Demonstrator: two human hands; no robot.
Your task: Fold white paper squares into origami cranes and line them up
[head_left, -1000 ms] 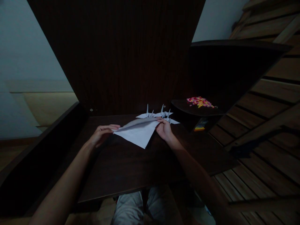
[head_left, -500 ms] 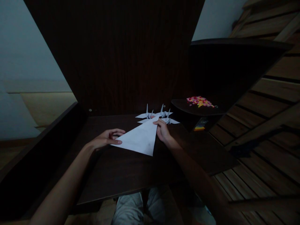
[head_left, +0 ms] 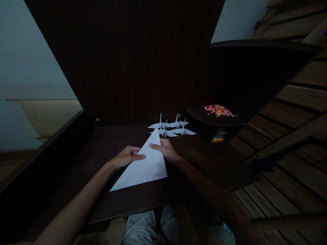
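A white sheet of paper [head_left: 145, 169], folded into a triangle, is held up over the dark desk between both hands. My left hand [head_left: 129, 156] pinches its upper left edge, thumb on the front face and fingers behind. On the right edge, my right hand [head_left: 166, 149] grips it the same way, closer to the top corner. One long corner points down toward me on the left. Just beyond the paper stand several white origami cranes [head_left: 182, 131], partly overlapped by the paper's tip.
A small pile of pink, red and yellow pieces [head_left: 219, 110] lies on a corner shelf [head_left: 201, 117] at the right. Below it is a dark box with a yellow band [head_left: 217, 135]. A raised side board [head_left: 51, 153] bounds the dark desk [head_left: 107, 207] on the left.
The paper has turned, its left corner swinging down toward me. My left hand has moved from that corner up along the edge; my right hand has shifted left and lower.
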